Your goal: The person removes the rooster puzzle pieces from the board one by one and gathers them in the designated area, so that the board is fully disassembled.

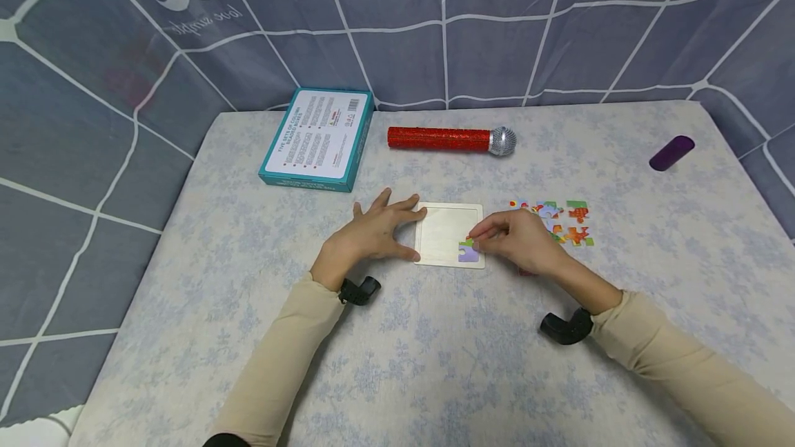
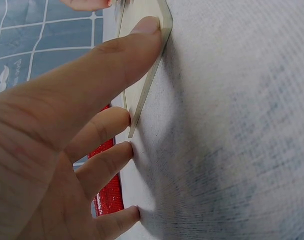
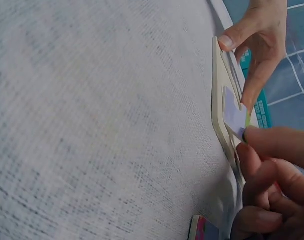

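Note:
A shallow wooden puzzle tray [image 1: 439,233] lies on the table in front of me. My left hand [image 1: 370,232] is at its left side with fingers spread; in the left wrist view the thumb [image 2: 148,27] rests on the rim and a fingertip touches the edge. Over the lower right corner, my right hand [image 1: 526,240] pinches a purple and green jigsaw piece [image 3: 234,113] between thumb and fingertips. That piece is tilted in the right wrist view, one side raised off the tray. Loose jigsaw pieces [image 1: 577,234] lie right of the tray, partly hidden by my right hand.
A teal and white box [image 1: 319,133] lies at the back left. Behind the tray is a red glittery microphone [image 1: 441,138]. A purple cylinder [image 1: 672,153] lies far right. Another piece [image 3: 199,229] is partly under my right hand. A grey-blue curtain [image 1: 397,61] borders the table.

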{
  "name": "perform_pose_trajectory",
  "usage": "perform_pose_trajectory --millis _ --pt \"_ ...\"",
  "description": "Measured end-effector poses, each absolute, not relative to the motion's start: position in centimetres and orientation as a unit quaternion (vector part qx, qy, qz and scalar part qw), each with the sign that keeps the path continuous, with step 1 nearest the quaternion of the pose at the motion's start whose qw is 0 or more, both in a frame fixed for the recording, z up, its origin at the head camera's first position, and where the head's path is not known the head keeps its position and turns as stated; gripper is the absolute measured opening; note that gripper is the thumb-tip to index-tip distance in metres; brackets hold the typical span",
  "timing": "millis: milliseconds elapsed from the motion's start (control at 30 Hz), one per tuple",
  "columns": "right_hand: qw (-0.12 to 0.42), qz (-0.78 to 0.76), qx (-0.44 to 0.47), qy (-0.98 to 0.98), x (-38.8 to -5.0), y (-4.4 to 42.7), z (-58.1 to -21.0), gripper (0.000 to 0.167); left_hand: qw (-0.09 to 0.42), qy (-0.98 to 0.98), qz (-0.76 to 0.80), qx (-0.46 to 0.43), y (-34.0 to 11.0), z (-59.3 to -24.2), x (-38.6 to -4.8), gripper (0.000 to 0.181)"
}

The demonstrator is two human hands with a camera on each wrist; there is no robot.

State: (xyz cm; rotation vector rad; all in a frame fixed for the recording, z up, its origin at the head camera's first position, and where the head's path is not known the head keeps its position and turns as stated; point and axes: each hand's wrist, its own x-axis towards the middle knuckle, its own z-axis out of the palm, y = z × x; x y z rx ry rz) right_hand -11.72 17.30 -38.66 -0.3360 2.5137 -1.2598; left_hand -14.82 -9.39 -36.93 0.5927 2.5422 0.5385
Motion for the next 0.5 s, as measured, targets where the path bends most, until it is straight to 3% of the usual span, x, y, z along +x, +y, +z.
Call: perform_pose_trajectory --millis 267,500 --pt "0.193 -0.489 -0.079 0.847 -11.7 18.5 -38.2 0.02 0.233 0.926 0.197 0.221 -9.4 -37.0 -14.8 0.083" --pt "0.206 -0.491 -0.028 0.846 -10.6 23.1 -37.5 0.032 0.232 0.925 0.199 0.227 -9.6 -37.2 -14.9 0.083"
